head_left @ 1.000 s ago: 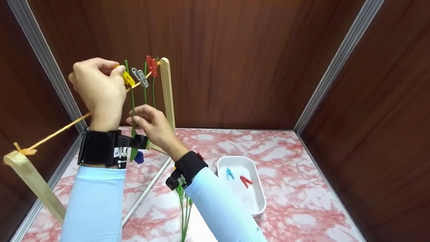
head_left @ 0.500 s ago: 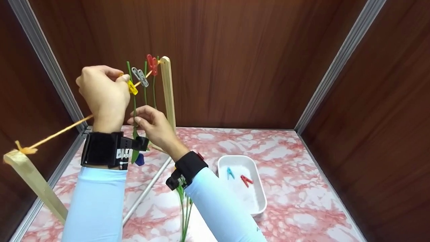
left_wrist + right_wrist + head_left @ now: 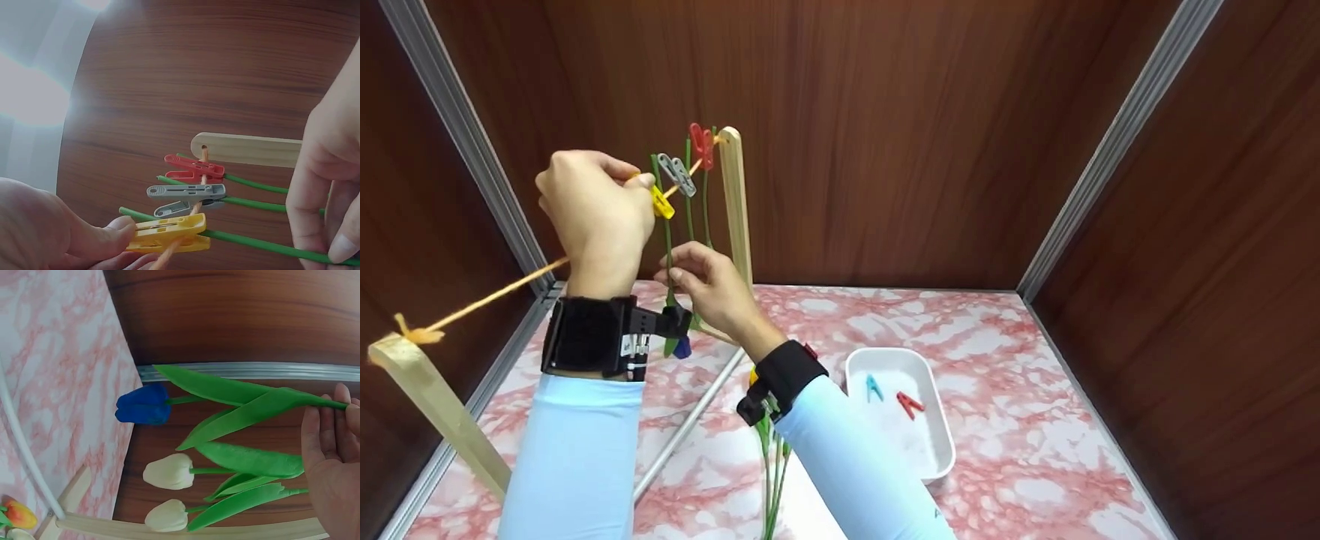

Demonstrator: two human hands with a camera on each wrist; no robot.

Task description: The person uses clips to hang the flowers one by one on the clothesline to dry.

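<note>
My left hand [image 3: 600, 214] pinches a yellow clothespin [image 3: 169, 232] between thumb and fingers. Its jaws sit over the orange string [image 3: 495, 295] and a green stem [image 3: 253, 243]. That stem belongs to a blue artificial tulip [image 3: 143, 405] hanging head down. Lower on the same stem, my right hand [image 3: 716, 289] grips it between thumb and fingers. Farther along the string are a grey clothespin [image 3: 183, 192] and a red clothespin [image 3: 194, 166], each at a stem. Two white tulips [image 3: 169, 472] hang beside the blue one in the right wrist view.
The string runs between a near wooden post [image 3: 442, 420] and a far wooden post [image 3: 735, 202]. A white tray [image 3: 943, 450] holds a blue clothespin [image 3: 874, 388] and a red clothespin [image 3: 910, 405]. More tulip stems [image 3: 771, 480] lie beneath my right forearm, near a metal rod [image 3: 682, 431].
My left hand has moved right and slightly down with the yellow clothespin, closer to the grey one. The right hand and the blue tulip have shifted slightly right.
</note>
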